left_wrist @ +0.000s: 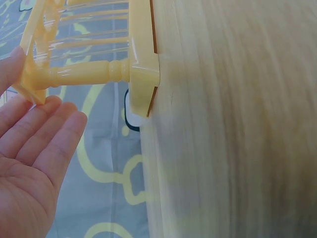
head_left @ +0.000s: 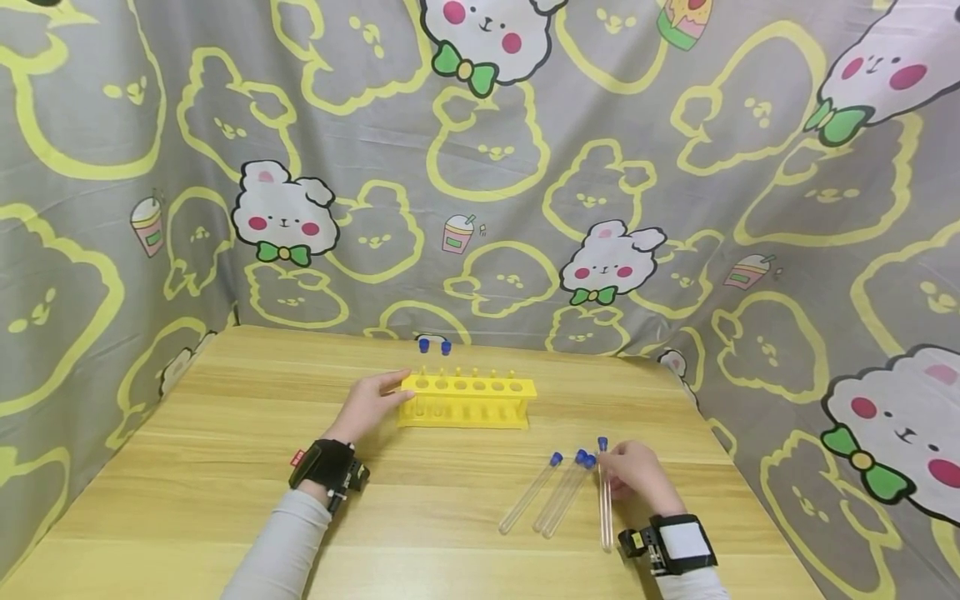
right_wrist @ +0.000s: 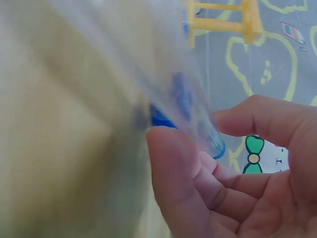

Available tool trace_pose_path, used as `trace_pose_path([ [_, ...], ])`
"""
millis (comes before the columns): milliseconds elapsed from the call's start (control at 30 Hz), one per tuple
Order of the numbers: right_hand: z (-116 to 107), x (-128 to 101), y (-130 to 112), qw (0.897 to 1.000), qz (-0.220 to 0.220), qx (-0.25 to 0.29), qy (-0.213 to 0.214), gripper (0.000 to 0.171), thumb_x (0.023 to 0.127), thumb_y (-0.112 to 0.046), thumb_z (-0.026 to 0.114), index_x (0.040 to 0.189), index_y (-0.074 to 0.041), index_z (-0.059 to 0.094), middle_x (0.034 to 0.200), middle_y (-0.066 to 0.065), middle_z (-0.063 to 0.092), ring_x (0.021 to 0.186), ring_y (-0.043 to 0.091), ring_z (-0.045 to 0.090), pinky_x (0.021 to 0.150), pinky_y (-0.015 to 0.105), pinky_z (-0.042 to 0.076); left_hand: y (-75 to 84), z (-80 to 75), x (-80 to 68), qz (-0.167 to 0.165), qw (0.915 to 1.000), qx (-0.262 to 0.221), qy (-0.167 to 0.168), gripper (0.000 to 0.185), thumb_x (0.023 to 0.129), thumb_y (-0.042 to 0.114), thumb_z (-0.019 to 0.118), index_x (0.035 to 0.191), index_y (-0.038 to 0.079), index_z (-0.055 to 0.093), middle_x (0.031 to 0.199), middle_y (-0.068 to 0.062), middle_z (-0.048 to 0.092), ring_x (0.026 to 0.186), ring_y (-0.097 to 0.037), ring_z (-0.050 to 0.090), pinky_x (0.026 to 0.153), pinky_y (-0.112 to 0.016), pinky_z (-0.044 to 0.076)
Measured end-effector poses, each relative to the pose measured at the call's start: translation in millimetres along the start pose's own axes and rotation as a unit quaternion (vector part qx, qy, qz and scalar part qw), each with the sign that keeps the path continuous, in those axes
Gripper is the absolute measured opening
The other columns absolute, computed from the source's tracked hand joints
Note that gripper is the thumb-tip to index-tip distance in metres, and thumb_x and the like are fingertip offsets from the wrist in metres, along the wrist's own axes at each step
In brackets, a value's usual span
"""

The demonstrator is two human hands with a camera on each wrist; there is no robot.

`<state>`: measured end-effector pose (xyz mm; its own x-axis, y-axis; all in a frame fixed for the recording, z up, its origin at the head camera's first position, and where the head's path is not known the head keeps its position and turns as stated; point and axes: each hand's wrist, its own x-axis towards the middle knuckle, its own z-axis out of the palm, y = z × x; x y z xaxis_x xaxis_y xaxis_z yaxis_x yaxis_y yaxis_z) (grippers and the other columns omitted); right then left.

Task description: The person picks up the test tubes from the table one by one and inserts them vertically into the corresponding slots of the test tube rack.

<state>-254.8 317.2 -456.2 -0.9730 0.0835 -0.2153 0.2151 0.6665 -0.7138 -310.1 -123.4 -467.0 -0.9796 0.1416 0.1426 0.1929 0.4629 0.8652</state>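
Picking-up step: the right hand [head_left: 637, 473] pinches a capped tube [head_left: 604, 500] off the worktop [head_left: 225, 450], while the left hand [head_left: 369, 406], fingers spread, steadies the rack [head_left: 465, 400]; next, upending the tube over a hole.

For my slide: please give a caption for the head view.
Left hand touches yellow rack; right hand pinches capped tube.

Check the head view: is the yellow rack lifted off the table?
No, the yellow rack stands flat on the wooden table, with the left hand touching its left end.
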Motion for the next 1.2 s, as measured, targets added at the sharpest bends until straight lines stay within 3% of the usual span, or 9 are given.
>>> trace_pose_path([
  [167, -7.7, -2.3, -5.7, 1.000, -0.016, 0.014, 0.012, 0.024, 0.094, -0.015, 0.056, 0.096, 0.008, 0.059, 0.073, 0.012, 0.061, 0.062, 0.022, 0.063, 0.057, 0.035, 0.061, 0.3, -0.9, -0.7, -0.004, 1.0000, -0.001, 0.000, 0.055, 0.092, 0.034, 0.067, 0.140, 0.012, 0.053, 0.144, -0.010, 0.053, 0.129, -0.033, 0.054, 0.109, -0.047, 0.045],
  [367, -18.9, -7.8, -18.7, 0.998, -0.038, -0.008, 0.051, 0.025, 0.094, -0.018, 0.055, 0.100, 0.006, 0.055, 0.083, 0.016, 0.064, 0.070, 0.020, 0.063, 0.058, 0.033, 0.058, 1.3, -0.8, -1.4, 0.000, 1.0000, 0.006, 0.001, 0.056, 0.092, 0.035, 0.066, 0.140, 0.010, 0.052, 0.144, -0.012, 0.053, 0.129, -0.034, 0.054, 0.108, -0.048, 0.046],
  [600, -24.8, -10.0, -37.8, 0.993, -0.072, 0.041, 0.083, 0.023, 0.096, -0.014, 0.053, 0.105, 0.007, 0.054, 0.090, 0.015, 0.062, 0.076, 0.017, 0.064, 0.067, 0.033, 0.063, 2.9, -0.5, -2.1, -0.011, 0.9999, 0.007, 0.009, 0.055, 0.091, 0.034, 0.068, 0.139, 0.012, 0.054, 0.143, -0.010, 0.054, 0.128, -0.033, 0.055, 0.108, -0.047, 0.046],
  [800, -28.2, -7.4, -56.0, 0.987, -0.111, 0.048, 0.101, 0.025, 0.097, -0.016, 0.053, 0.109, 0.007, 0.054, 0.093, 0.015, 0.060, 0.074, 0.014, 0.063, 0.068, 0.031, 0.063, 2.9, -1.1, -2.5, -0.012, 0.9998, 0.009, 0.009, 0.055, 0.091, 0.034, 0.067, 0.139, 0.011, 0.053, 0.143, -0.010, 0.054, 0.128, -0.033, 0.055, 0.109, -0.047, 0.045],
  [1200, -13.4, -5.6, -105.6, 0.969, -0.192, 0.048, 0.147, 0.021, 0.095, -0.014, 0.060, 0.105, 0.003, 0.057, 0.095, 0.019, 0.064, 0.073, 0.016, 0.063, 0.064, 0.027, 0.062, 5.9, -1.8, -4.0, -0.012, 0.9999, -0.001, 0.001, 0.057, 0.092, 0.033, 0.067, 0.141, 0.009, 0.051, 0.145, -0.011, 0.052, 0.130, -0.034, 0.053, 0.110, -0.048, 0.043],
])
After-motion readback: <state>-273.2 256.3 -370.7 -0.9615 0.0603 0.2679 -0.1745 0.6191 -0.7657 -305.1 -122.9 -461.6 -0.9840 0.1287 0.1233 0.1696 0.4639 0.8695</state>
